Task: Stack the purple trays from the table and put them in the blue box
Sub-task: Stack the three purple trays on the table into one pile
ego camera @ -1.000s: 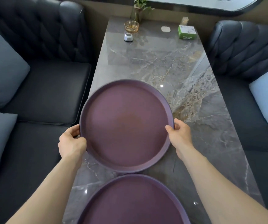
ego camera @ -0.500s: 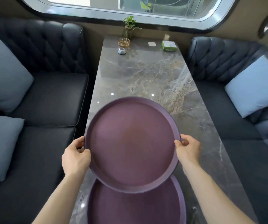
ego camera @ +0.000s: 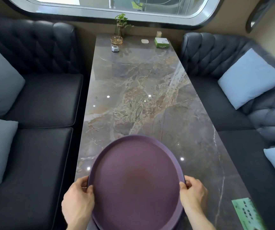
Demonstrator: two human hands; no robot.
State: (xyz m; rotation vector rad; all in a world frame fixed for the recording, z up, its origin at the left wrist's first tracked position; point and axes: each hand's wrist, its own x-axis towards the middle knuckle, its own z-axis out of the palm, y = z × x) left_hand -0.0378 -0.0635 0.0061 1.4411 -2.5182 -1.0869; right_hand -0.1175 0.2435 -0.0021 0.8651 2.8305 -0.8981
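So the tabletop [ego camera: 150,97] runs lengthwise away toward the window [ego camera: 117,4], with a sofa [ego camera: 39,100] along its left side and another sofa [ego camera: 233,100] along its right. At the near end a tray [ego camera: 135,183] sits on top of a second tray [ego camera: 178,219], left hand [ego camera: 78,201] on its left rim, right hand [ego camera: 194,195] on its right. Way at the far end: a plant [ego camera: 121,24], a small bowl [ego camera: 116,40] in front of it, a box [ego camera: 161,42] off to the right. A sticker [ego camera: 248,214] lies at the near right corner.

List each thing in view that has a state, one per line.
Top purple tray: held at both sides, over the lower one.
Lower purple tray: underneath, only its rim showing.
Left hand: gripping the top tray's rim.
Right hand: gripping its rim.
Green box: closed, far end.
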